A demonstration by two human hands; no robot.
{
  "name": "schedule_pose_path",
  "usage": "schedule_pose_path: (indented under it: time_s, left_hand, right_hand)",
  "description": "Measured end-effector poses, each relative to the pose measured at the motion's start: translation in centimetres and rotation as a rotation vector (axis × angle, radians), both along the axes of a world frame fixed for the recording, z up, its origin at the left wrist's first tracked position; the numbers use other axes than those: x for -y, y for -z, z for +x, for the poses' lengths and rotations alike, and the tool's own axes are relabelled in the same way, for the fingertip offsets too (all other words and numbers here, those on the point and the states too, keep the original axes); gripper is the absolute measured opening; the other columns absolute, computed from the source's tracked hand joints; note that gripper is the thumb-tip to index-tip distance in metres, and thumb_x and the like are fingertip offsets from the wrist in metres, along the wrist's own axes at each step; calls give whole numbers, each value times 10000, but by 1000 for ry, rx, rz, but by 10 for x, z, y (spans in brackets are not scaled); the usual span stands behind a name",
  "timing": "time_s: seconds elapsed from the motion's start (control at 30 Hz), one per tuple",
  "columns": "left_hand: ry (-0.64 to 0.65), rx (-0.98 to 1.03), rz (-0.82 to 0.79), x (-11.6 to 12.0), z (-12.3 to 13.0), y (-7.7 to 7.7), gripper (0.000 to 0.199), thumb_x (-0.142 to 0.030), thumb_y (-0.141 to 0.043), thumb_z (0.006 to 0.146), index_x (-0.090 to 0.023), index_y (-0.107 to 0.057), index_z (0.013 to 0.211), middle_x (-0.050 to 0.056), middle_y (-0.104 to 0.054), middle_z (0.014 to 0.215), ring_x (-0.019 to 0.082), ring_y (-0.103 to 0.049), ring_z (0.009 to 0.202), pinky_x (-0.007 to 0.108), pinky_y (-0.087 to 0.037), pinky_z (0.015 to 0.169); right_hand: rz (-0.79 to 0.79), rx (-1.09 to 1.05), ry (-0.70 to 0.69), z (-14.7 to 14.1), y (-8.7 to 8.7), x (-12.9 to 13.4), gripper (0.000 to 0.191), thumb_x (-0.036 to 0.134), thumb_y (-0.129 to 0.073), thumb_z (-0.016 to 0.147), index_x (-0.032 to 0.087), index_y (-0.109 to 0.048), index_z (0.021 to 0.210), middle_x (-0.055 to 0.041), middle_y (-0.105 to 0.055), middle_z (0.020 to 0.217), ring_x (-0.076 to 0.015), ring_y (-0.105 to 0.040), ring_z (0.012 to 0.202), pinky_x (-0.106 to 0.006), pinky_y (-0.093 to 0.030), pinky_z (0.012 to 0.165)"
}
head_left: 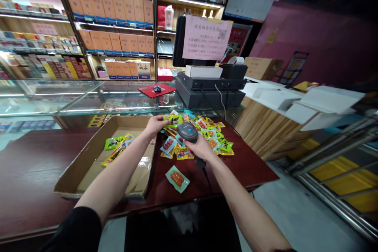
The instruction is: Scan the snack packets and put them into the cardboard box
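Between the fingers of my left hand (155,125) is a green-and-yellow snack packet (173,120), held at the left side of a heap. My right hand (202,147) is wrapped round the grip of a dark barcode scanner (188,132), whose head points away from me and hides part of the heap. Around both hands lie many small snack packets (212,144) in yellow, green and blue. One pale green packet of small sausages (177,178) lies alone nearer to me. Under my left forearm stands a shallow cardboard box (88,165) with a few packets (114,142) inside.
The things rest on a dark red tabletop (248,167). Behind it stand a glass counter (79,98), a mouse (157,88) on a red mat, and a cash register (206,90) with a cable hanging. White boxes (277,96) sit to the right; stocked shelves (115,8) line the back.
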State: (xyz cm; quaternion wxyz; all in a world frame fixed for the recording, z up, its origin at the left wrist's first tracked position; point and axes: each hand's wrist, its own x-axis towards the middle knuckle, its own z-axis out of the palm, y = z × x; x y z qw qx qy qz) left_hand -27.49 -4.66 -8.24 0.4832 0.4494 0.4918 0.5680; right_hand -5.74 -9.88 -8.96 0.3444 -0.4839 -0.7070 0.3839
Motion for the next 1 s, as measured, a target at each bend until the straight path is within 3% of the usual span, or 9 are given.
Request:
schedule_pose_path:
  time_s: [0.27,0.53,0.67,0.87,1.0]
  left_hand:
    - [-46,36,-3,-4,-3,2,489,-324,-881,404,-110,-748,823,48,-714,699,141,-628,616,262,-483,641]
    - [-36,-5,31,-2,-5,-7,470,-364,-873,432,-126,-743,816,56,-731,771,163,-647,691,289,-491,723]
    - [-99,-154,90,11,-42,-20,443,-395,-861,462,-128,-744,796,57,-731,783,147,-631,687,269,-473,728]
    - [-273,-274,57,61,-126,-33,504,-452,-862,473,-145,-749,856,55,-721,768,138,-615,648,254,-481,654]
    - [-340,-282,24,80,-143,-31,488,-447,-861,480,-145,-750,847,62,-714,760,143,-611,641,262,-498,633]
  right_hand:
    - [-14,41,-28,-6,3,-4,173,358,-636,750,186,-639,736,19,-561,453,-141,-524,394,-243,-423,419]
    - [12,50,-35,-9,-10,-4,168,324,-650,727,190,-593,644,17,-559,457,-138,-519,411,-243,-411,438]
    - [61,34,-76,-14,-11,-10,137,302,-645,717,189,-593,661,22,-563,477,-130,-511,421,-240,-410,447]
    - [116,52,-158,-25,-18,-17,155,326,-640,729,173,-646,706,14,-583,491,-132,-518,453,-240,-420,470]
    - [37,50,-158,-29,-24,-20,169,333,-649,730,168,-673,759,14,-576,473,-135,-515,428,-243,-419,450]
